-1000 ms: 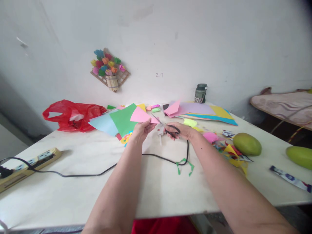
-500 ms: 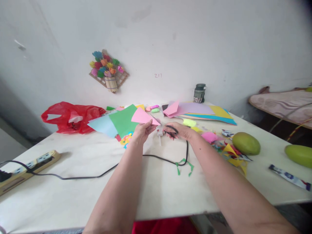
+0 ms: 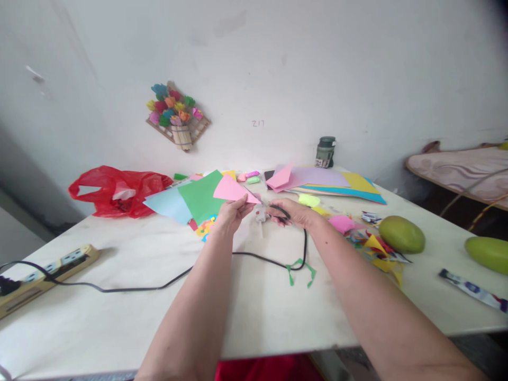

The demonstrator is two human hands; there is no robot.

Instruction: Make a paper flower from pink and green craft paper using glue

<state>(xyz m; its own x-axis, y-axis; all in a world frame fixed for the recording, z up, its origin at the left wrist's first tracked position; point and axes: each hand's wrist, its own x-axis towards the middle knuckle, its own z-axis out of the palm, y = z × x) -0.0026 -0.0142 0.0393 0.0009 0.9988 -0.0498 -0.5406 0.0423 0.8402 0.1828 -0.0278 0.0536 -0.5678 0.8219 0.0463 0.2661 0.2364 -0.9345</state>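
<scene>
Scissors (image 3: 284, 212): handle loops closer tog. now; were spread wide approx 1 s ago, w/ a clear gap between. Most of that closing was done by 0.5 s ago.
R hand (image 3: 294, 212): fingers drawn in w/ the handles, grip tighter than 1 s ago.
Pink paper (image 3: 229, 188): pointed end sits a bit further twd R hand vs 1 s ago; outer edge also a touch to the right.
Cam view: tipped slightly since 1 s ago. Flower decor (image 3: 177, 114) a bit lower + left in frame, power strip (image 3: 55, 271) a bit lower too; vs 0.5 s ago, tiny drift back right.
</scene>
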